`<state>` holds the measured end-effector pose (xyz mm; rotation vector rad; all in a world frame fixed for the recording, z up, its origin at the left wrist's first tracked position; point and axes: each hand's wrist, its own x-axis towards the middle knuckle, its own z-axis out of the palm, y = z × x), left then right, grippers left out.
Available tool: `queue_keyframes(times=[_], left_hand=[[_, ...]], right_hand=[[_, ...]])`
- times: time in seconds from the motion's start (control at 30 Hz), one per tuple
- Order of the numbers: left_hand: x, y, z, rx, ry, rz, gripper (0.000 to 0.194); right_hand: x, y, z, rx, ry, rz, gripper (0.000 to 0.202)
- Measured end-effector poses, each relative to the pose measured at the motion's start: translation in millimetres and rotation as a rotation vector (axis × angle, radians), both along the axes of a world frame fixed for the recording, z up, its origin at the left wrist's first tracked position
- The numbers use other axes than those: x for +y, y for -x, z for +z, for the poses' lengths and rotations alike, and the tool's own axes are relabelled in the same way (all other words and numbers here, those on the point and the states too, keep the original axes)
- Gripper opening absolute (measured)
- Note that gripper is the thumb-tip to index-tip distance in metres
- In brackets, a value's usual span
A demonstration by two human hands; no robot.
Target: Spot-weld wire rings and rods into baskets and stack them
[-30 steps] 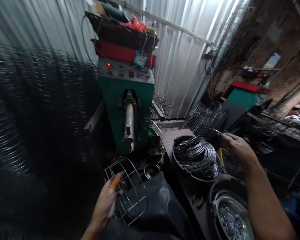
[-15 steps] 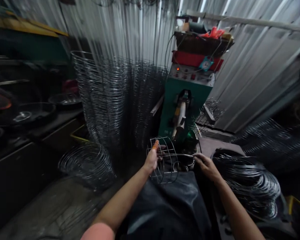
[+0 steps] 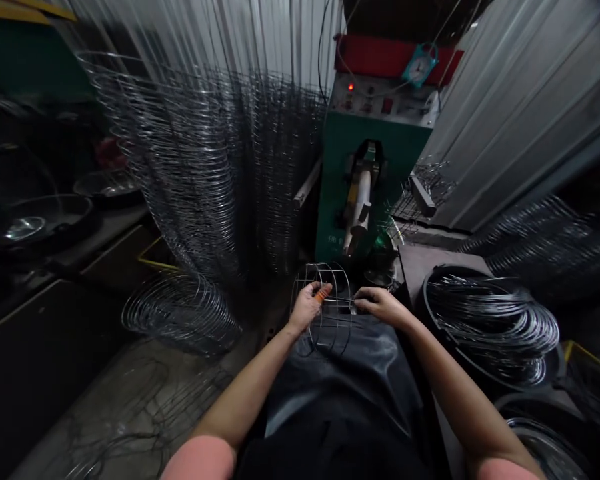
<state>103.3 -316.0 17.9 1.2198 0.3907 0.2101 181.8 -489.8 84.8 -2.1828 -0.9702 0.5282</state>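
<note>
A small round wire cage (image 3: 347,273) stands just above the dark apron (image 3: 340,393) over my lap. My left hand (image 3: 307,308) is closed on its left side, an orange covering on the thumb. At the cage's right edge, my right hand (image 3: 380,305) pinches thin wire, which looks like a ring seen nearly edge-on. That wire runs leftward across the cage toward my left hand; its far part is hidden among the cage wires. Beyond both hands is a green machine (image 3: 340,180) with a pale arm (image 3: 361,207) pointing down toward me.
Tall stacks of wire rings or baskets (image 3: 195,160) stand at left, with a lower stack (image 3: 180,313) on the floor. On the right, a black tub (image 3: 433,300) holds bent wires (image 3: 510,327). A teal clock (image 3: 420,67) hangs on the machine, near a lit red lamp (image 3: 351,87).
My right hand has moved left with the wire, up to the cage's right edge. My left hand still holds the cage, its grip slightly turned. The camera view has tilted down.
</note>
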Motion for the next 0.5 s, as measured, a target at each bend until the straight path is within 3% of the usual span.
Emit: queue_keyframes(times=[0.23, 0.5], left_hand=[[9.9, 12.6, 1.6, 0.077, -0.043, -0.160, 0.055], [27.5, 13.8, -5.4, 0.093, -0.060, -0.067, 0.043]], right_hand=[[2.8, 0.7, -11.2, -0.008, -0.022, -0.007, 0.016], [-6.2, -10.5, -25.4, -0.060, -0.155, -0.127, 0.020]])
